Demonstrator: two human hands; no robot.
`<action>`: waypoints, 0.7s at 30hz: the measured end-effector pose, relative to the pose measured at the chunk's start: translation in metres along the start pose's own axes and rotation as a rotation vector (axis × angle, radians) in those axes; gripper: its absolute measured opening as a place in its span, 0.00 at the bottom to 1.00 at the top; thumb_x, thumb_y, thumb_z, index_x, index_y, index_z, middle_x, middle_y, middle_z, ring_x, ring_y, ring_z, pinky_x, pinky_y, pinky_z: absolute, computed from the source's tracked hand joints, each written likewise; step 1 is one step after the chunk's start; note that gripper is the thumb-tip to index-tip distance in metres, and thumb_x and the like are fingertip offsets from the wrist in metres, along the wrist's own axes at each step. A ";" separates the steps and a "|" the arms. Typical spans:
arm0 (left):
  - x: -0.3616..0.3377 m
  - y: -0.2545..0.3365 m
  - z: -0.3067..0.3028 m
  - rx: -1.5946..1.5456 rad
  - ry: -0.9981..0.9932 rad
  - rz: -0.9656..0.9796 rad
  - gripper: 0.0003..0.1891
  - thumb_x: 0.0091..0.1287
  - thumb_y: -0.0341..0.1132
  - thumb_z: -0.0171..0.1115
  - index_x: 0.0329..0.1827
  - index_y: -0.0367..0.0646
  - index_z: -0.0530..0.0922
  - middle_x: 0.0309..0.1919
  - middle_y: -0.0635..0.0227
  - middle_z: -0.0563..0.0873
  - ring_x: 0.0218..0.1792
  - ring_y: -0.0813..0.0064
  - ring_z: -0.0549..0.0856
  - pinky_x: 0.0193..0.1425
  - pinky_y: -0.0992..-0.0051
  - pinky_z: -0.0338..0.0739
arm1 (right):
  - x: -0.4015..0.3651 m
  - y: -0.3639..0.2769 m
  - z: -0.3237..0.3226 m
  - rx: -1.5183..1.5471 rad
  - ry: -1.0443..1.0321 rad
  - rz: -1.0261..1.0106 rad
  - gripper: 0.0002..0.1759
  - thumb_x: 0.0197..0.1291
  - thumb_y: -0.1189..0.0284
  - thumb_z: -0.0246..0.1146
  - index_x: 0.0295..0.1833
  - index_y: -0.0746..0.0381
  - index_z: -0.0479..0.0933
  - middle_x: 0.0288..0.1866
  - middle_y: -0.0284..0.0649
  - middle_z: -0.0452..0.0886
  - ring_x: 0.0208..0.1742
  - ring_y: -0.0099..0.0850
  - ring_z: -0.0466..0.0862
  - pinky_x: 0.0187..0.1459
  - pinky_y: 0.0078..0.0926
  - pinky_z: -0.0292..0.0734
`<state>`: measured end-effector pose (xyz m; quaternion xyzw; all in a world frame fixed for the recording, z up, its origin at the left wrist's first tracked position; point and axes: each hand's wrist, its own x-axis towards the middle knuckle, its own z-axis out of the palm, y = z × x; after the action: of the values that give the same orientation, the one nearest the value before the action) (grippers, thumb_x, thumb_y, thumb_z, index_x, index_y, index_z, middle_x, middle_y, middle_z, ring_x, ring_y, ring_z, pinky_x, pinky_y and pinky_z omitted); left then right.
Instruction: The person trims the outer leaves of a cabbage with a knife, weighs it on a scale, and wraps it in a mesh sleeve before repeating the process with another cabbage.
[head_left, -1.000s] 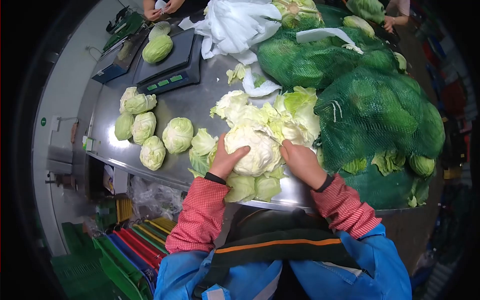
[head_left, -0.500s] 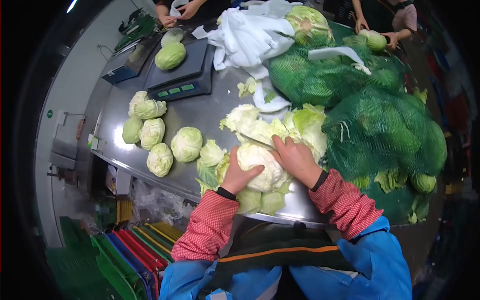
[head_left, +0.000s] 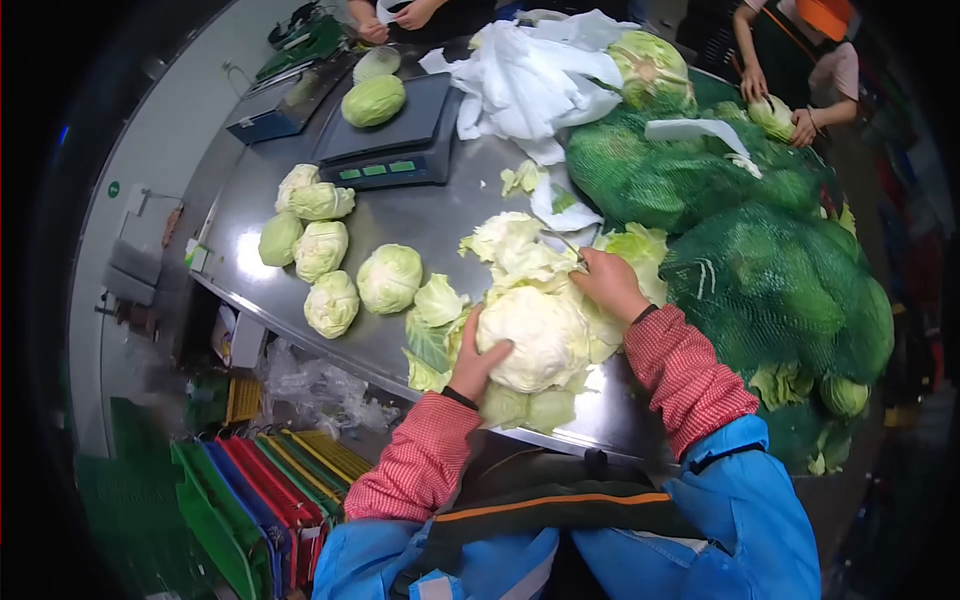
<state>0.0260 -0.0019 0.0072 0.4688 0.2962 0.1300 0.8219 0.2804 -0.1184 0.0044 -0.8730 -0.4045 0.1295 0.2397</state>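
Note:
A large pale cabbage head (head_left: 535,338) sits on the steel table in front of me. My left hand (head_left: 477,358) grips its left side, thumb across the near face. Just beyond it my right hand (head_left: 610,283) is closed around a knife (head_left: 562,242), whose thin blade points up and left over the loose leaves; most of the handle is hidden in my fingers. Trimmed cabbage leaves (head_left: 508,243) lie behind the head. More outer leaves (head_left: 432,325) rest left of my left hand.
Several trimmed cabbages (head_left: 322,250) stand on the left of the table. A scale (head_left: 388,140) carries one cabbage (head_left: 373,101). Green net bags of cabbages (head_left: 780,270) fill the right side, with white wrapping (head_left: 530,80) at the back. Co-workers' hands (head_left: 800,128) are across the table.
My right hand has moved with the knife away from the top of the cabbage, up and to the right. My left hand stays on the cabbage. The view has shifted slightly.

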 end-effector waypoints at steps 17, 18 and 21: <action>-0.033 0.116 0.037 1.265 0.129 0.586 0.43 0.56 0.35 0.75 0.75 0.47 0.61 0.68 0.55 0.68 0.67 0.64 0.71 0.71 0.66 0.67 | -0.083 -0.037 -0.066 1.366 -0.128 0.288 0.31 0.64 0.65 0.64 0.70 0.61 0.63 0.33 0.31 0.75 0.14 0.17 0.70 0.16 0.16 0.67; -0.027 0.115 0.038 0.954 0.051 0.499 0.43 0.57 0.35 0.75 0.75 0.46 0.61 0.67 0.55 0.69 0.66 0.64 0.72 0.71 0.66 0.68 | -0.085 -0.038 -0.057 1.344 -0.143 0.290 0.32 0.64 0.65 0.65 0.70 0.62 0.64 0.34 0.31 0.76 0.14 0.17 0.70 0.16 0.16 0.68; 0.000 0.085 0.024 0.143 -0.155 0.279 0.41 0.61 0.35 0.72 0.76 0.42 0.61 0.63 0.58 0.75 0.62 0.68 0.77 0.68 0.69 0.71 | -0.087 -0.046 -0.036 1.321 -0.180 0.277 0.32 0.62 0.67 0.67 0.69 0.62 0.65 0.32 0.31 0.76 0.14 0.17 0.70 0.17 0.16 0.68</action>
<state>0.0458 0.0266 0.0888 0.5711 0.1724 0.1848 0.7810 0.2103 -0.1710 0.0623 -0.5730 -0.1431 0.4510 0.6692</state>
